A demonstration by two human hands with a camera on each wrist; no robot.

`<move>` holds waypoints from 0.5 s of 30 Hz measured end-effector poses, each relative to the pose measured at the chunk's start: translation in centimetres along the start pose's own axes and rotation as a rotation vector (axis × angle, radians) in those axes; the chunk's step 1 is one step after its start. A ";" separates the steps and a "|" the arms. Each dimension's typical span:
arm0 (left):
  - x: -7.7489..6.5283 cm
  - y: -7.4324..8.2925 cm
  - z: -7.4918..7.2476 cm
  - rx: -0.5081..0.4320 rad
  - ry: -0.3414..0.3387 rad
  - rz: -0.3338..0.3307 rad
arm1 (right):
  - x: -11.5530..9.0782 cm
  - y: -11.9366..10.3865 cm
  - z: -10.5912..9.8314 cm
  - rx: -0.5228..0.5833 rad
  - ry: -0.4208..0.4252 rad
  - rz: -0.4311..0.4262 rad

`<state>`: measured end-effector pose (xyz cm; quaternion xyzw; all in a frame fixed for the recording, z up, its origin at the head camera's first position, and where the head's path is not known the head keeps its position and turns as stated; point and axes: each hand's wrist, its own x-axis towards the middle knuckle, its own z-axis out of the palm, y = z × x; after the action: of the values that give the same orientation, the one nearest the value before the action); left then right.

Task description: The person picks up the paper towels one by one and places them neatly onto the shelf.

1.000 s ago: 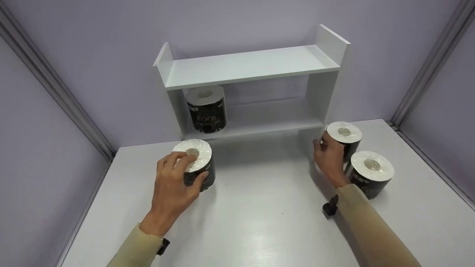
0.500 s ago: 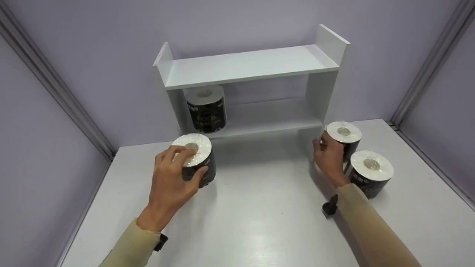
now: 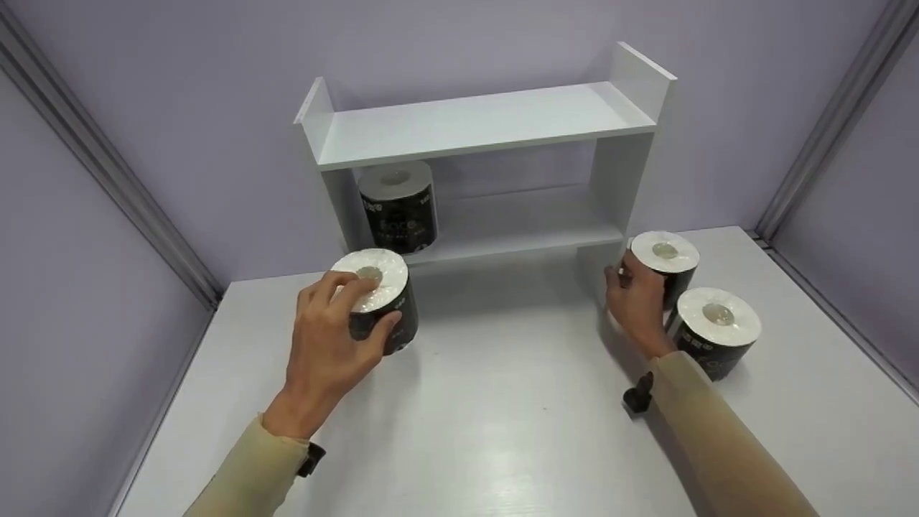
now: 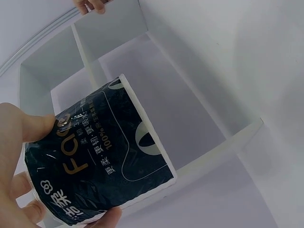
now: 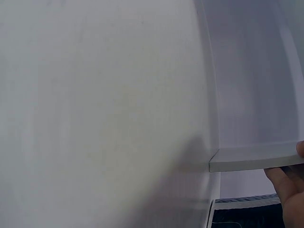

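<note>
My left hand [image 3: 327,348] grips a toilet paper roll [image 3: 400,316] in a black "Face" wrapper, thumb on its side and fingers over the top near the core hole. The left wrist view has this roll [image 4: 104,152] in front of the white shelf unit [image 4: 111,28], tilted in that picture. My right hand [image 3: 639,305] holds the shelf's right side panel low down; from the right wrist, the panel edge [image 5: 256,164] lies between thumb and fingers [image 5: 281,185]. A second roll [image 3: 399,222] stands upright on the lower shelf, at its left end.
Two more rolls stand upright on the white table [image 3: 488,416] right of the shelf: one rear roll [image 3: 678,266] close by my right hand, one nearer roll [image 3: 718,337] beside my forearm. The upper shelf board [image 3: 488,126] overhangs the lower shelf [image 3: 531,219]. Purple-grey walls enclose the table.
My left hand has raised its roll a little, up and toward the lower shelf. My right hand stays at the side panel, and the other rolls have not moved.
</note>
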<state>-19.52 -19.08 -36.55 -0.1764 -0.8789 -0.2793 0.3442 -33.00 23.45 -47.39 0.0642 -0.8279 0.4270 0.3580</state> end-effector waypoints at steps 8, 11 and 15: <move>0.4 0.4 -0.3 0.008 -0.005 0.007 | 0.0 -0.1 -0.1 -0.008 -0.017 0.018; 0.6 0.6 -0.3 0.007 -0.009 0.006 | 0.0 0.0 -0.1 -0.006 -0.025 0.020; 0.9 0.8 -0.4 0.008 -0.011 0.008 | 0.0 0.1 -0.1 0.006 -0.029 0.024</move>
<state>-19.53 -18.57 -35.43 -0.1801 -0.8812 -0.2735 0.3411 -32.97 23.60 -47.45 0.0615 -0.8324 0.4328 0.3406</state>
